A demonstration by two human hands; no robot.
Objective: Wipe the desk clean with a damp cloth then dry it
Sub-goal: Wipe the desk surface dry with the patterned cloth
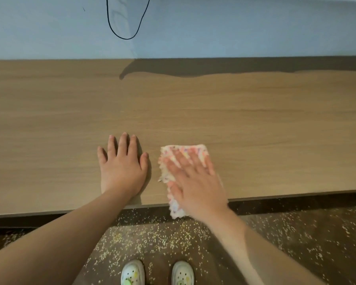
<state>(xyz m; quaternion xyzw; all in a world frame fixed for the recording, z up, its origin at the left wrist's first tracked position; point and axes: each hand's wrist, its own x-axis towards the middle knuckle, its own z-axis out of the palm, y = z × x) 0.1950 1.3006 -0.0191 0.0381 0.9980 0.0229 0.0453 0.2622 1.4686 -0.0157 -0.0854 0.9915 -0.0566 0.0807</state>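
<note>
Pressing cloth [183,155] flat under your right hand [195,182], fingers spread; left hand [122,167] braces open-palmed on desk [255,124].

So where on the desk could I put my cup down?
Nearly all the desk is bare: the wide strip between the hands and the wall, and both far sides. Only the front middle is busy, where the left hand lies flat and the right hand presses the cloth at the edge.

Black cable [125,27], white clogs [157,273], speckled floor [296,233]
</note>
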